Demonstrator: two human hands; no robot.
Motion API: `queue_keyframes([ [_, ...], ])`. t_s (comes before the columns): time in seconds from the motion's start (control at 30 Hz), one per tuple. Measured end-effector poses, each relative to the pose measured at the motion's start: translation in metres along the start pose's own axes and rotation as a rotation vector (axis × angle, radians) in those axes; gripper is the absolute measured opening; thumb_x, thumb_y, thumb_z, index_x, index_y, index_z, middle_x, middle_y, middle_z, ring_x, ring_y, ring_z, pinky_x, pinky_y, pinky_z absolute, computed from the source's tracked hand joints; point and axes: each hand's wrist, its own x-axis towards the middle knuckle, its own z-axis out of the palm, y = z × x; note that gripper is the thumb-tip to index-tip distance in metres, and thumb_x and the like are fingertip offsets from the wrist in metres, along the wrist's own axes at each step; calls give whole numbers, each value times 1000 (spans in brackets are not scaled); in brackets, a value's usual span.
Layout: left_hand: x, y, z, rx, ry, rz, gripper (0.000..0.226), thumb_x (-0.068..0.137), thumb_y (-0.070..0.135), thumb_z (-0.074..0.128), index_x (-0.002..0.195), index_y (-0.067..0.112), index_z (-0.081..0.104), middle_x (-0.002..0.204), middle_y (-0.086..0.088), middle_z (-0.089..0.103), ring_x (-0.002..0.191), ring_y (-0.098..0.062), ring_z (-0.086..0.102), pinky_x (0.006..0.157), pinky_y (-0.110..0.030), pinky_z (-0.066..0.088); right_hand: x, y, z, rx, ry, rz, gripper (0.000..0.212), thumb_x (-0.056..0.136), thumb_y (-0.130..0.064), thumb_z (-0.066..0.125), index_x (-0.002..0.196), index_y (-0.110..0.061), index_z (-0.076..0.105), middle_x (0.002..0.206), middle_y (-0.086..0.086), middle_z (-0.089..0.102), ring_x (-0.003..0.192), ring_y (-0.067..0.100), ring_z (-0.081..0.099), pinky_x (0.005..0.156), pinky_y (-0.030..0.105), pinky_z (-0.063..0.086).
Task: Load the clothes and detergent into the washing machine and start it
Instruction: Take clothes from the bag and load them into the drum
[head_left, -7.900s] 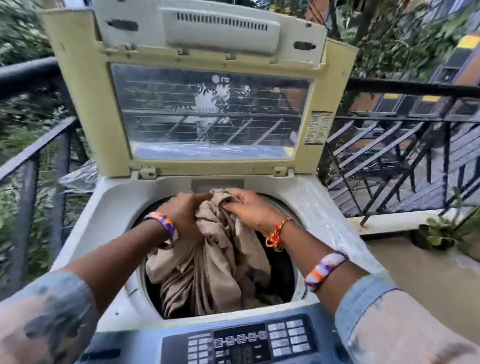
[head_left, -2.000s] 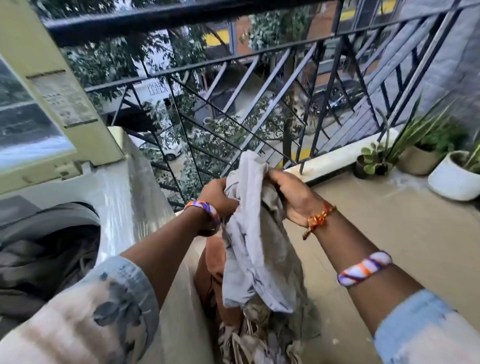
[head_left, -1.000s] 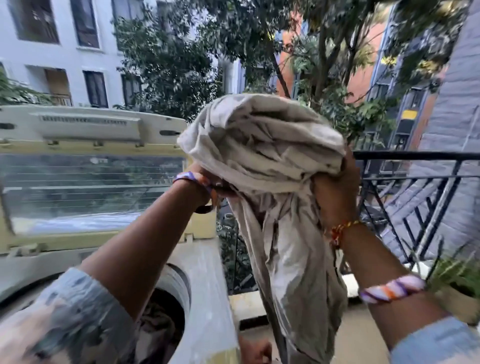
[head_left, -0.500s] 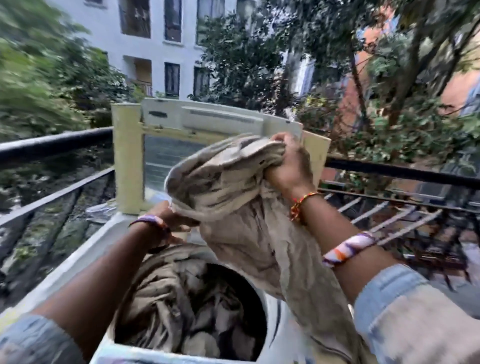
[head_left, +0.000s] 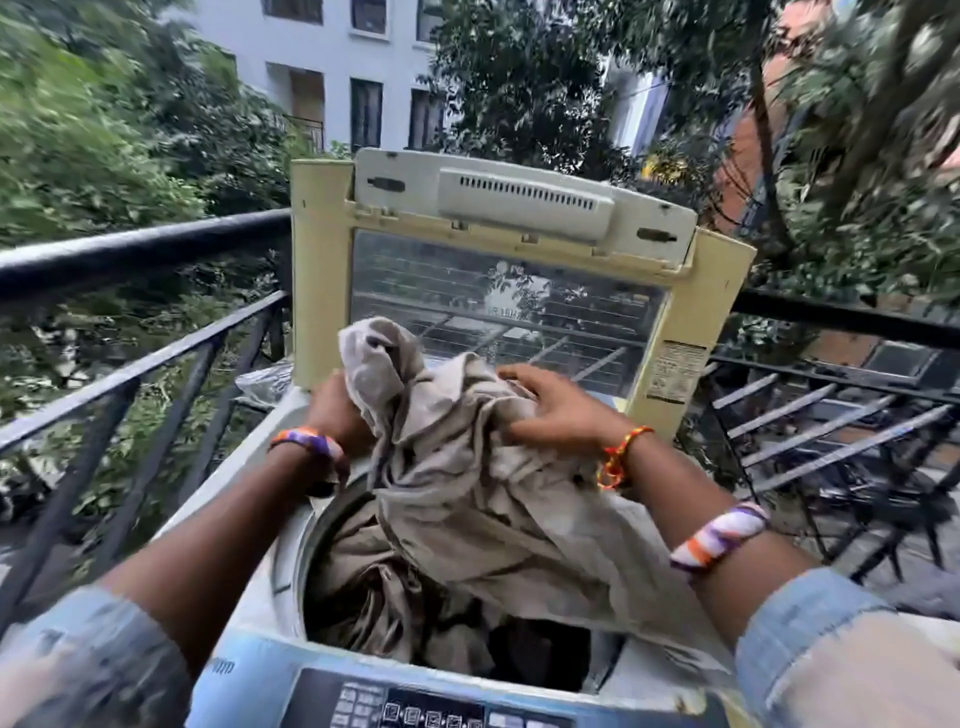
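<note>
Beige cloth (head_left: 467, 467) over drum, left fingers gripping, right fingers spread, lid (head_left: 498, 280) upright behind

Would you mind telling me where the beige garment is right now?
In the head view, the beige garment is at centre, draped over the washing machine drum opening in front of the raised lid, between the left hand and right hand.
</note>
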Motion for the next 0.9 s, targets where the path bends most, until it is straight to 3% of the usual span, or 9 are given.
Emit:
queue_keyframes([
  [0.13,6,-24,16,247,-79,-29,31,84,22,55,106,2,65,111,-25,65,106,-37,62,89,-38,51,-26,37,-8,-93,15,150,74,75,-27,74,138,-17,36,141,1,42,132,16,39,107,27,32],
  [0.23,12,-33,29,536,-419,-18,40,69,20,73,106,6,68,116,-16,66,108,-28,63,91,-32,49,-52,60,-6,-159,-20,273,83,74,-28,75,142,-18,29,148,5,34,134,20,35,107,27,30],
  [0.4,38,-21,47,347,-603,-20,21,74,18,67,91,9,59,95,-11,64,103,-30,62,71,-33,49,-85,95,-8,-244,-157,411,112,64,-36,82,147,-19,9,156,7,15,142,21,19,115,30,21],
  [0.47,39,-7,56,338,-635,65,49,73,28,71,115,11,51,110,-9,61,115,-31,57,78,-32,48,-98,106,-8,-306,-301,503,135,55,-53,80,147,-19,-12,157,10,-7,145,24,-2,119,35,10],
  [0.53,31,20,64,360,-678,240,87,72,32,77,142,16,27,141,-8,45,129,-25,47,98,-30,43,-112,116,-7,-334,-422,549,166,20,-81,68,142,-21,-26,152,14,-25,142,27,-19,119,41,0],
  [0.63,12,64,76,351,-687,481,118,65,39,81,149,14,2,157,-10,16,143,-22,23,116,-29,23,-133,133,-8,-266,-469,568,180,-6,-89,48,138,-19,-33,146,13,-37,141,26,-22,118,36,-1],
  [0.73,-1,94,100,431,-726,627,137,57,42,84,147,17,-15,157,-17,-6,146,-31,6,119,-37,14,-155,149,-3,-37,-431,502,171,14,-82,66,137,-17,-33,143,-3,-33,139,10,-16,110,15,-3],
  [0.8,-15,112,124,487,-775,693,142,56,41,85,145,19,-23,153,-19,-22,144,-37,-9,118,-46,6,-164,158,5,134,-343,503,142,53,-51,82,138,-22,-29,146,-7,-25,135,1,-9,101,2,2],
  [0.9,-34,134,163,507,-727,793,144,55,40,86,144,10,-23,153,-21,-23,141,-39,-20,117,-47,-6,-168,169,16,310,-192,463,104,79,-20,70,136,-34,-16,145,-15,-12,134,-3,-2,90,-13,9],
])
